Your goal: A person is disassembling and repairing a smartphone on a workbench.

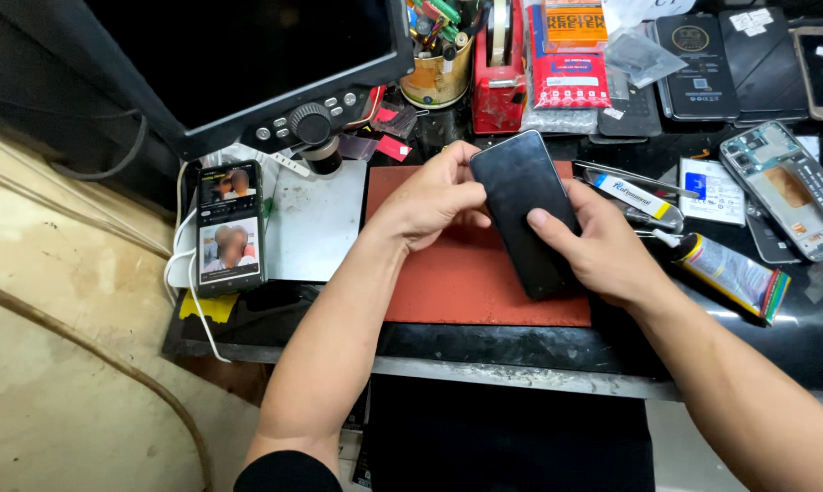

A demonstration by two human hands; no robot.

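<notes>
Lower frame: two bare forearms rise from the bottom edge toward the centre. Centre: the right hand (603,251) is closed around the lower part of a dark smartphone (525,210), thumb lying across its glass; the left hand (430,196) pinches the phone's upper left edge between curled fingers and thumb. The phone is held tilted, screen up, just above a red work mat (466,273) on the black bench (521,351). As a judgement, the work is best done with the phone kept low over the mat, pressure spread along the edges and not on the glass.

Centre right, near the right hand: a glue tube (730,273) and tweezers (630,178). Left: a lit phone (230,228) showing video, beside a grey pad (316,223). Right: an opened handset (794,187) with its internals exposed. Upper left: a microscope monitor (247,55). Top: a tool tin (439,68), a red tape dispenser (501,77) and several dark phones (703,64).
</notes>
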